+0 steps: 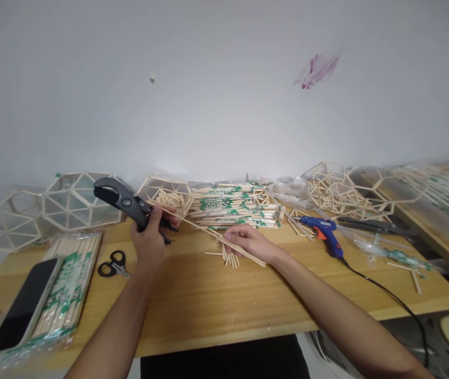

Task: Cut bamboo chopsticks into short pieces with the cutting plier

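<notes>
My left hand (151,237) is closed round a black cutter (123,202), its handles pointing up to the left and its jaws at a long wooden stick (204,231). My right hand (248,241) pinches that stick further along, low over the wooden table (216,300). A small heap of short cut stick pieces (229,258) lies just under the right hand.
Behind the hands lies a pile of wrapped chopsticks (234,205). Stick-built hexagon frames line the wall at left (74,202) and right (329,184). A blue glue gun (325,231) with a black cord lies right. Black scissors (113,264), a phone (22,305) and a chopstick pack (68,287) lie left.
</notes>
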